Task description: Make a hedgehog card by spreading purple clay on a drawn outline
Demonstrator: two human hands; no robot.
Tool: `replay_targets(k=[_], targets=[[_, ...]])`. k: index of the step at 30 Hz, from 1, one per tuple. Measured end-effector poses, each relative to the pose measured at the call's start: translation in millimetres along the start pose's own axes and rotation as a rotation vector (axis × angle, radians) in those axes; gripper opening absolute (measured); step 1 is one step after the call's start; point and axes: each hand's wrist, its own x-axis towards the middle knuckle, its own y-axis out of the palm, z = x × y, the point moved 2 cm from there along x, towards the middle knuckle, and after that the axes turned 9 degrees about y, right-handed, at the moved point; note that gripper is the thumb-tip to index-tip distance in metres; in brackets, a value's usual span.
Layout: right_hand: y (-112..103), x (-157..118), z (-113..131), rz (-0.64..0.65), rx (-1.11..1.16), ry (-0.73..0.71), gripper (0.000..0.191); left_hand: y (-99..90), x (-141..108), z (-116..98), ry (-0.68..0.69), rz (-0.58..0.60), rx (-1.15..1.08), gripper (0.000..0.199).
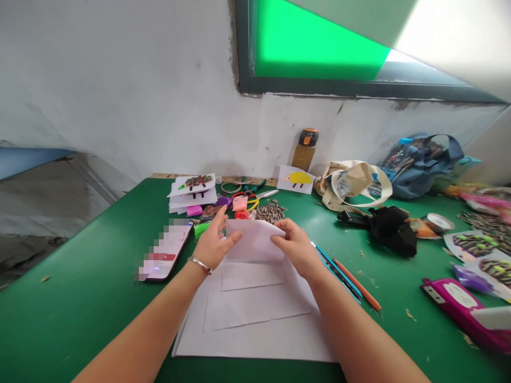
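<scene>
A small white card [255, 242] stands raised over a stack of larger white paper [259, 340]. My right hand [295, 247] pinches the card's upper right corner between thumb and fingers. At its left edge, my left hand [215, 239] has the fingers spread, the thumb touching or very near the card. Two smaller rectangular white pieces [257, 306] lie on the stack below the card. Beyond the hands are a pile of striped seeds [271, 211] and packets of coloured clay [239, 203].
A phone [167, 255] lies left of the paper; pencils [357, 282] lie to the right. Behind are scissors [265, 194], hedgehog cards [296, 179], a bottle [305, 149] and a cream bag [353, 183]. A magenta case [459, 306] sits at the right.
</scene>
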Motion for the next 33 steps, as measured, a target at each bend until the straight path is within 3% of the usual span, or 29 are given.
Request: replay_targets(k=[3,5,9,15,19,22,25,29,33], targets=[[1.4,-0.4,1.7,0.085,0.397,0.097,0.044,4.2,-2.4,4.2,-0.169,0.014,-0.345,0.097],[2.3,0.8,1.8,0.092,0.516,0.136,0.058,7.3,-4.0,6.1,-0.231,0.060,-0.488,0.076],[3.8,4.9,-2.0,0.088,0.654,0.211,0.074,6.1,-4.5,7.5,-0.230,0.025,-0.421,0.032],[7.0,8.0,-5.8,0.144,0.655,0.245,0.047,1.7,-2.0,0.0,-0.195,-0.038,-0.415,0.023],[3.2,11.2,-7.3,0.071,0.629,0.250,0.033,-2.0,1.1,2.7,-0.257,-0.071,-0.540,0.028],[-1.3,13.2,-7.8,-0.018,0.420,0.200,0.033,-10.2,4.5,9.5,-0.321,-0.171,-0.678,0.039],[1.0,10.2,-3.3,-0.046,-0.064,-0.017,0.021,-19.3,7.2,14.3,-0.336,-0.254,-0.723,0.040],[18.1,-3.7,4.2,0.106,-0.655,-0.365,0.025,-22.6,7.8,14.8,-0.326,-0.251,-0.722,0.039],[27.4,-15.6,7.5,0.155,-0.867,-0.439,0.025,-18.8,6.2,12.5,-0.332,-0.225,-0.710,0.038]])
